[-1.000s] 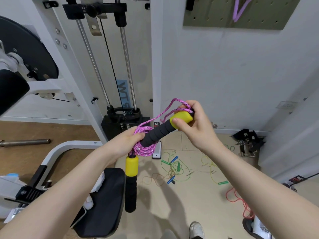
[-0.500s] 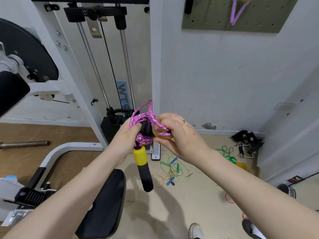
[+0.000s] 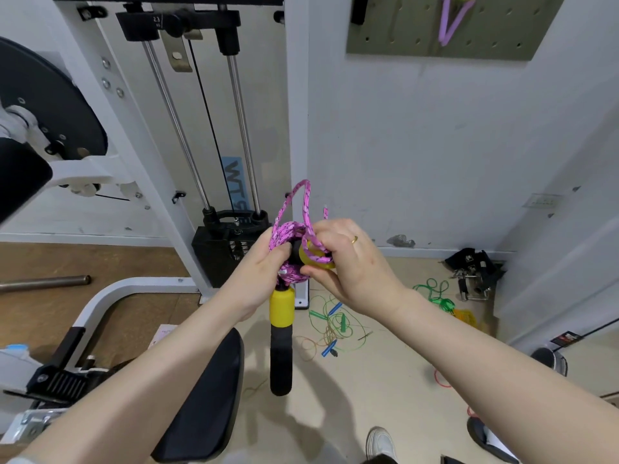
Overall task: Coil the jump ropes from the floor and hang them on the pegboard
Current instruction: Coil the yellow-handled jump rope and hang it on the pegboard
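Observation:
A pink braided jump rope (image 3: pixel 290 234) is bundled in coils at chest height. My left hand (image 3: pixel 259 267) grips the coils. Below that hand one handle (image 3: pixel 281 333), yellow on top and black foam beneath, hangs straight down. My right hand (image 3: pixel 348 259) pinches the yellow end of the second handle (image 3: pixel 310 259), with a rope loop round it. One pink loop stands up above both hands. The olive pegboard (image 3: pixel 402 31) is on the wall at the top right, with a purple rope (image 3: pixel 450 20) hanging on it. Thin green and orange jump ropes (image 3: pixel 330 324) lie tangled on the floor.
A white cable weight machine (image 3: pixel 214 128) stands straight ahead, its black weight stack (image 3: pixel 217 256) behind my hands. A black padded seat (image 3: pixel 204 396) is at the lower left. Another green rope (image 3: pixel 435 294), a red rope (image 3: pixel 442 380) and black clamps (image 3: pixel 472 271) lie by the right wall.
The second handle swung from lying across towards the coils, and my hands came together. The hanging handle rose a little. The rope loop now stands upright above my hands.

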`<act>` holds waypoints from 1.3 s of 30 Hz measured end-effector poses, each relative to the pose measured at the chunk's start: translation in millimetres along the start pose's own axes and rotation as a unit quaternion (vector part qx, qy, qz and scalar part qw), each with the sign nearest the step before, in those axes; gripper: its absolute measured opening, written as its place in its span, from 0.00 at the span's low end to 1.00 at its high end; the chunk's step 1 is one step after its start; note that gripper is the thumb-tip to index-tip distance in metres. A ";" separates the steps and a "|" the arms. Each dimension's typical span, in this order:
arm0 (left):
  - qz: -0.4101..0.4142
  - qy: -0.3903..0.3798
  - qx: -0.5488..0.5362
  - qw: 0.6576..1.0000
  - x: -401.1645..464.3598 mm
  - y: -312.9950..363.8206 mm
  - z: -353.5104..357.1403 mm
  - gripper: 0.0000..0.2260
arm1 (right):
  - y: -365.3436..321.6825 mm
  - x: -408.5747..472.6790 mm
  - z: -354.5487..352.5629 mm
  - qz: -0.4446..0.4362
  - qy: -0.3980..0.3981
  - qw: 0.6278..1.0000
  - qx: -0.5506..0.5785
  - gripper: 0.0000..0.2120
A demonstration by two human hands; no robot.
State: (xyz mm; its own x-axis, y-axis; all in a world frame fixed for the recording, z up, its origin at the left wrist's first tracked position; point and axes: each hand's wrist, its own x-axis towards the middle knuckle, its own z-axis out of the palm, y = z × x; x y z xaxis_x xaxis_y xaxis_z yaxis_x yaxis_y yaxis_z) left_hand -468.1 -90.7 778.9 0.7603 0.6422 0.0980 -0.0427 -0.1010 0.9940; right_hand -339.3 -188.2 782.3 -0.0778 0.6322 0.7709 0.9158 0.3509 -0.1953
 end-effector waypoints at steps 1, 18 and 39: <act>-0.004 -0.003 0.004 1.000 0.9 -2.4 0.7 0.14 | -2.8 -4.7 1.2 -0.003 -0.014 1.000 -0.002 0.13; -0.105 -0.056 -0.009 0.993 -7.3 -35.0 3.1 0.14 | -12.7 -40.8 18.4 0.529 -0.030 0.538 0.656 0.44; -0.182 -0.041 0.251 0.950 7.6 -68.1 5.9 0.08 | -17.0 -41.9 43.9 0.457 -0.111 0.813 0.344 0.20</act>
State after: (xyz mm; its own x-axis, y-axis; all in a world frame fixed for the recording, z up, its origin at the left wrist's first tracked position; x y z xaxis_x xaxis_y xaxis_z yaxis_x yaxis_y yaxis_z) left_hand -455.5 -83.4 711.7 0.7144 0.6444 -0.2727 0.5316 -0.2465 0.8103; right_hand -368.9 -190.3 726.6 0.3728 0.9279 0.0002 0.2002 -0.0803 -0.9765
